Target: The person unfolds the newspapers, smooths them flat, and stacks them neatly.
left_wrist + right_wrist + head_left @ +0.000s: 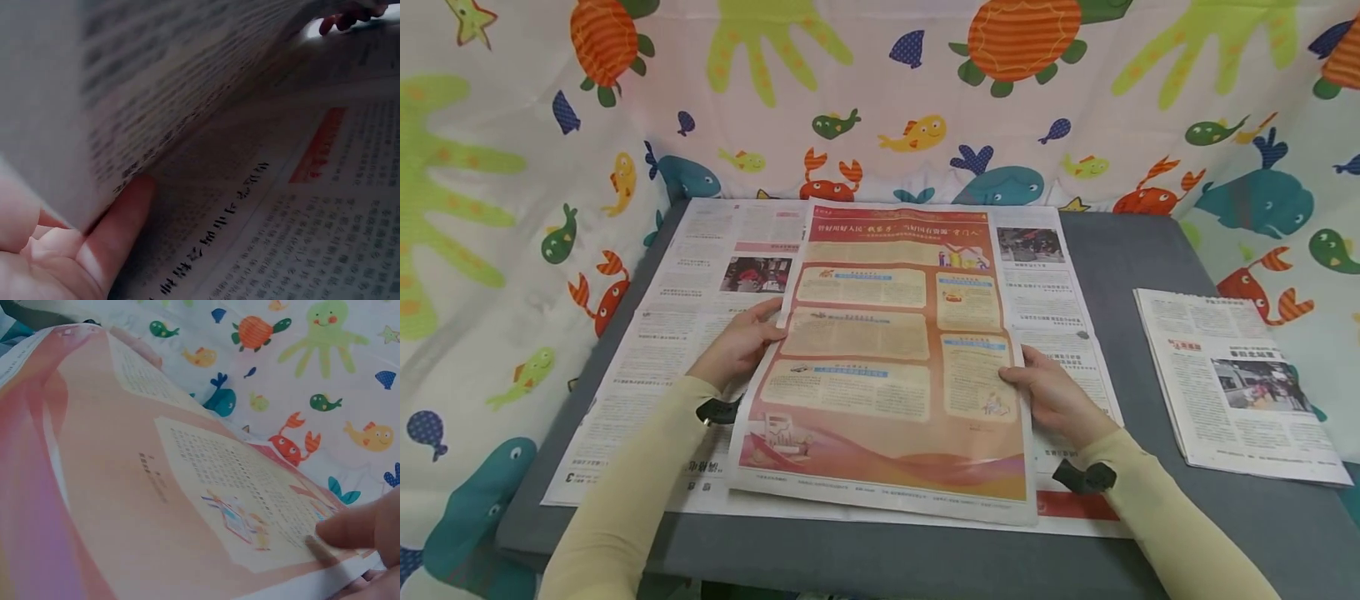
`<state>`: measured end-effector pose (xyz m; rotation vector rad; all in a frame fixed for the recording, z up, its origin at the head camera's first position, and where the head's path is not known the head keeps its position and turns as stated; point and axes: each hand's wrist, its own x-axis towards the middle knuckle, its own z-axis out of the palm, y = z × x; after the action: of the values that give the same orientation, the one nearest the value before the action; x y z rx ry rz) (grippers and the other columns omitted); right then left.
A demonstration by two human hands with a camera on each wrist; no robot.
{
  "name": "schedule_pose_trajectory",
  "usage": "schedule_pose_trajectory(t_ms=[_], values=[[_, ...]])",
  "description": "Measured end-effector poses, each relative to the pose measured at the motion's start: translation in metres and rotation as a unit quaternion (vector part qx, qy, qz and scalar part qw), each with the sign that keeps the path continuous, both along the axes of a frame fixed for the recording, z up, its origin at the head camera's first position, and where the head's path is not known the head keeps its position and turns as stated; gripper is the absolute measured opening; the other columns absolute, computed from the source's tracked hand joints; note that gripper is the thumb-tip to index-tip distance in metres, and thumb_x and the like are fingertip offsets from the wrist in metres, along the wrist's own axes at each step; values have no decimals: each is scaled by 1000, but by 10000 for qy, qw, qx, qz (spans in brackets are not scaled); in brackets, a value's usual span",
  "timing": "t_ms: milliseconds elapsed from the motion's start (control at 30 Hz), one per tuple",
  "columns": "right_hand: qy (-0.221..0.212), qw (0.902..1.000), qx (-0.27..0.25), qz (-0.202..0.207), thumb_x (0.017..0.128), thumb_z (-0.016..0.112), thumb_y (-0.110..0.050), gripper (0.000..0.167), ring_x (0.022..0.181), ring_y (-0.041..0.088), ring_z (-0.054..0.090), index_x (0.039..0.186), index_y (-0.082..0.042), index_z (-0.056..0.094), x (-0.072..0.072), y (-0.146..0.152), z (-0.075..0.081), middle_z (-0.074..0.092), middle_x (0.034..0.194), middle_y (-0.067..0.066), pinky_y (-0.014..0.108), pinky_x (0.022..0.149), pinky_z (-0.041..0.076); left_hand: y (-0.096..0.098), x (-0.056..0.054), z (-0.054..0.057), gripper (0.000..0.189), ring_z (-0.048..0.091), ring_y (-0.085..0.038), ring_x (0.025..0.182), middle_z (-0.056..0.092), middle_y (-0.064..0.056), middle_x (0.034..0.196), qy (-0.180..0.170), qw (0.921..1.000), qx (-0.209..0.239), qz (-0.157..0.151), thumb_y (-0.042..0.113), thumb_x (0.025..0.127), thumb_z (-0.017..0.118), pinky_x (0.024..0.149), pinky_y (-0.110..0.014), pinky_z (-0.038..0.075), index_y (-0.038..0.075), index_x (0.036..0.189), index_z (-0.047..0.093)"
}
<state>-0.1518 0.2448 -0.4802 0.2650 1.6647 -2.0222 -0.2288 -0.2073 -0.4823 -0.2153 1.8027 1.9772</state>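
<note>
Both hands hold a newspaper page (865,333) with a red and orange printed face, raised a little over a spread-out newspaper (625,383). At its left edge, my left hand (743,343) grips the paper, thumb on top and fingers beneath. The left wrist view shows the page's printed underside and those fingers (125,219) under it. My right hand (1060,396) pinches the right edge; its thumb (350,528) lies on the orange face in the right wrist view. Most of the fingers under the page are hidden in the head view.
A folded stack of newspapers (1232,392) lies on the right of the grey table (1120,258). Behind and to the left hangs a white cloth (865,75) printed with sea animals. The table's front edge runs just below the papers.
</note>
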Motion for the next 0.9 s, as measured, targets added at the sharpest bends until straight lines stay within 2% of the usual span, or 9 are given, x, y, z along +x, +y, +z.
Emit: schedule_pose_trajectory(t_ms=[100, 167, 267, 400, 500, 633, 767, 833, 900], values=[[30, 9999, -23, -140, 104, 53, -6, 75, 101, 2, 66, 164, -7, 8, -8, 3, 2, 62, 115, -10, 22, 87, 57, 1, -3, 1, 77, 67, -4, 82, 55, -15, 138, -34, 9997, -103, 211, -11, 98, 50, 71, -20, 57, 14, 164, 19], [120, 9997, -72, -202, 105, 50, -5, 75, 102, 0, 65, 165, -8, 6, -14, 4, 3, 59, 119, -8, 20, 88, 56, 1, -4, 3, 76, 67, -3, 83, 45, -20, 151, -63, 9994, -176, 280, -9, 99, 50, 72, -20, 57, 16, 165, 19], [228, 9993, -45, -301, 106, 45, -1, 74, 101, -2, 65, 165, -10, 2, -23, 5, 3, 53, 131, 0, 19, 87, 56, 3, -6, 3, 76, 66, -4, 83, 39, -21, 156, -114, 9991, -310, 271, -7, 100, 50, 72, -21, 57, 17, 165, 19], [191, 9990, 185, -368, 104, 43, 3, 75, 100, -3, 63, 165, -11, 1, -28, 4, 0, 40, 151, 13, 18, 87, 54, 5, -7, 0, 77, 65, -5, 82, 43, -19, 151, -180, 9984, -467, 259, -6, 99, 51, 71, -22, 57, 18, 165, 20], [167, 9982, 326, -468, 102, 43, 6, 75, 101, -3, 61, 165, -9, 4, -27, 3, -3, 33, 157, 17, 16, 87, 53, 4, -5, -1, 77, 64, -5, 83, 42, -20, 151, -171, 9983, -502, 256, -5, 100, 52, 72, -21, 57, 17, 165, 17], [233, 9969, 447, -598, 101, 43, 7, 74, 103, -1, 58, 165, -9, 11, -25, 1, -5, 32, 157, 18, 14, 87, 52, 1, -2, -2, 76, 63, -3, 84, 43, -23, 149, -82, 9984, -502, 254, -4, 101, 52, 73, -20, 56, 13, 165, 15], [231, 9972, 509, -500, 102, 45, 5, 73, 102, -1, 60, 165, -10, 11, -23, 2, -3, 38, 152, 16, 17, 86, 53, 0, -1, -3, 75, 65, -4, 84, 48, -22, 143, -66, 9984, -498, 243, -4, 101, 51, 73, -21, 57, 13, 165, 15], [235, 9967, 636, -438, 102, 46, 3, 73, 98, -2, 62, 165, -10, 11, -22, 3, -2, 38, 153, 19, 19, 85, 55, 1, -1, -5, 75, 65, -5, 84, 53, -19, 137, 13, 9974, -684, 238, -3, 101, 52, 73, -21, 57, 13, 165, 17], [401, 9940, 954, -346, 102, 47, 2, 74, 95, -3, 63, 165, -9, 9, -21, 3, -2, 36, 157, 25, 19, 82, 56, 1, -1, -7, 74, 64, -5, 80, 63, -14, 124, 270, 9923, -1195, 190, 0, 99, 56, 69, -21, 56, 14, 164, 22]])
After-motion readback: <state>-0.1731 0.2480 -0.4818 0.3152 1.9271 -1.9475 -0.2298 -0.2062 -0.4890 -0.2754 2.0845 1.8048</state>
